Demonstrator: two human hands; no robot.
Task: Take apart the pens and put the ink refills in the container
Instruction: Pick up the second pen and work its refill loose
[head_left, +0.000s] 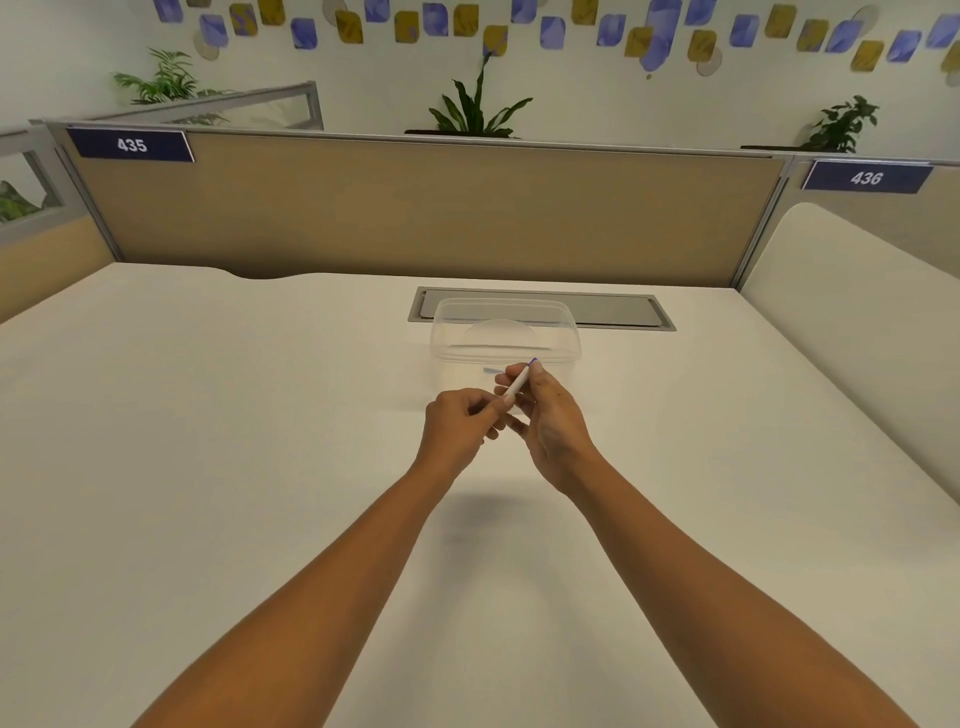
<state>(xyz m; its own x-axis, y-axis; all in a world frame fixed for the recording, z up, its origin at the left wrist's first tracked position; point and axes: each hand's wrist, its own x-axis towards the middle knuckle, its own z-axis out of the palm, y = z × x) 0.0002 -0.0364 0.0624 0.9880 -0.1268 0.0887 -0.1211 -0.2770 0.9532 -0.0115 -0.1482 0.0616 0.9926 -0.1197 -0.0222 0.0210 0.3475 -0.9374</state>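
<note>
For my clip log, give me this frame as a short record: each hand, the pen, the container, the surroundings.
left hand: pinches the lower end of the pen
right hand: grips the pen's upper part, near its blue tip
pen: white, tilted, held above the desk, looks to be in one piece
container: clear plastic, on the desk just beyond the hands; contents unclear
behind: grey hatch set in the desk; divider labelled 435
</note>
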